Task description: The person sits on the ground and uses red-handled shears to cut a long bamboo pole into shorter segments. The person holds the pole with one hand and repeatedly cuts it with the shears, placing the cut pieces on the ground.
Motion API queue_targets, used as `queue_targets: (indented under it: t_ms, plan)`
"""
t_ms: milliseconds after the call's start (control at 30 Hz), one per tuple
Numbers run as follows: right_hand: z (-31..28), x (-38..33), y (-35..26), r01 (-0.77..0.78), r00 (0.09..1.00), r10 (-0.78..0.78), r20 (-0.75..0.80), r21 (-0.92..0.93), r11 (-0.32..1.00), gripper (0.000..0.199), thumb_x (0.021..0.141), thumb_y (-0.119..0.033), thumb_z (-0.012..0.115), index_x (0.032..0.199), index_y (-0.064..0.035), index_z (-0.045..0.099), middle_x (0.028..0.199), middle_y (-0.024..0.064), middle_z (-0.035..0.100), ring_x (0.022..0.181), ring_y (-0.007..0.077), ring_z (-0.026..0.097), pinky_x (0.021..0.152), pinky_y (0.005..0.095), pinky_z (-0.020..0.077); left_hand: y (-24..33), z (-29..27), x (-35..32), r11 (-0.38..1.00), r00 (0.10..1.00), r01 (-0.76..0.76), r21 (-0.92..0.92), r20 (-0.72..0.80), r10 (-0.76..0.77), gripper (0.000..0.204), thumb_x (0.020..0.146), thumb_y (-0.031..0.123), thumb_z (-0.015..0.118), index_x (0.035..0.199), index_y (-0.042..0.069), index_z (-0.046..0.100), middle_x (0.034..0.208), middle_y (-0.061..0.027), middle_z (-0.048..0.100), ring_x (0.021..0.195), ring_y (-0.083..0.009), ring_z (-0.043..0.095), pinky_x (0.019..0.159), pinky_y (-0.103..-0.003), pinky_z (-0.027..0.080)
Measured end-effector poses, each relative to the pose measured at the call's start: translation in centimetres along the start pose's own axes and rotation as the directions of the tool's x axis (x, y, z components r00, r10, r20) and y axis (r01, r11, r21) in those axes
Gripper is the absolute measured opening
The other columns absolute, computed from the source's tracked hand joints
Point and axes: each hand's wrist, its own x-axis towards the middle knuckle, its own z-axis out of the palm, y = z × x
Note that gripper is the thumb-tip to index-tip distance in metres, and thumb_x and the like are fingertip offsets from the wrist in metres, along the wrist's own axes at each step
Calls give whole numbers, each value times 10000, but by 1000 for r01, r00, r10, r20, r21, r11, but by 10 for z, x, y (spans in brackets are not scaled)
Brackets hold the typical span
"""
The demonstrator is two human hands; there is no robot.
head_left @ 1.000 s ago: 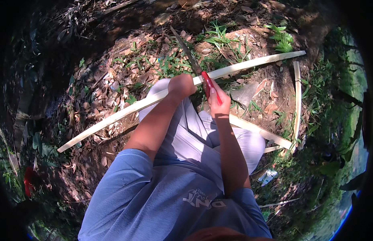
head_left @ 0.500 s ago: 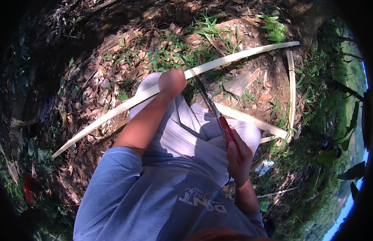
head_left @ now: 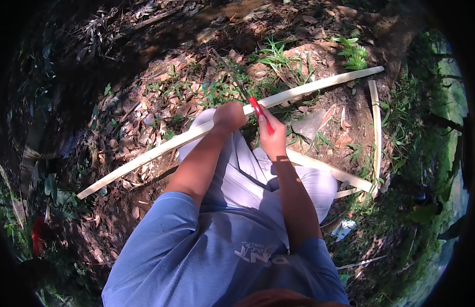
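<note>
A long pale wooden strip [head_left: 168, 147] lies slantwise across my raised left knee, its far end up to the right. My left hand [head_left: 230, 117] is closed around the strip at the knee. My right hand [head_left: 273, 135] grips the red handle of a saw [head_left: 256, 106]. The handle is now beside the strip, just right of my left fist, and the thin dark blade points away past it to the upper left. Whether the blade has cut into the wood is hidden.
A second pale strip [head_left: 334, 173] slants out by my right leg, and a third strip [head_left: 376, 133] lies farther right. A grey flat piece [head_left: 308, 125], dry leaves, grass and a fern [head_left: 355, 59] are ahead. A whitish packet [head_left: 344, 229] lies at right, a red object [head_left: 38, 235] at far left.
My right hand has pushed the saw forward and left, bringing its handle from near my right thigh up to the strip. My left hand keeps its grip; the view has shifted slightly.
</note>
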Motion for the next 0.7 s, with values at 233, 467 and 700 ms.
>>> queue_targets:
  t_ms: [233, 467, 700]
  plan:
    - [-99, -130, -70, -141, 979, 180, 94, -324, 936, 448, 1108, -181, 602, 1515, 6, 619, 1111, 144, 817, 733, 76, 628, 695, 249, 506, -6, 5, 3, 1000, 997, 11, -6, 82, -10, 333, 830, 309, 775, 1050, 66, 836, 1069, -188, 817, 1015, -371, 798, 918, -468, 638]
    - [-133, -136, -142, -117, 982, 153, 112, -280, 953, 344, 1070, -99, 634, 1388, 19, 691, 937, 122, 772, 705, 138, 691, 661, 295, 531, 5, 18, -20, 998, 992, -16, 66, -124, 24, 225, 859, 259, 790, 996, 83, 809, 976, -163, 817, 894, -349, 813, 802, -459, 659]
    - [-18, -22, -56, -102, 994, 99, -35, -73, 992, 379, 1104, -201, 627, 1397, 27, 698, 982, 161, 795, 818, 152, 689, 798, 311, 564, 10, 14, -22, 998, 990, -38, 59, -131, 45, 236, 866, 294, 793, 992, 95, 810, 946, -148, 818, 882, -345, 812, 806, -450, 658]
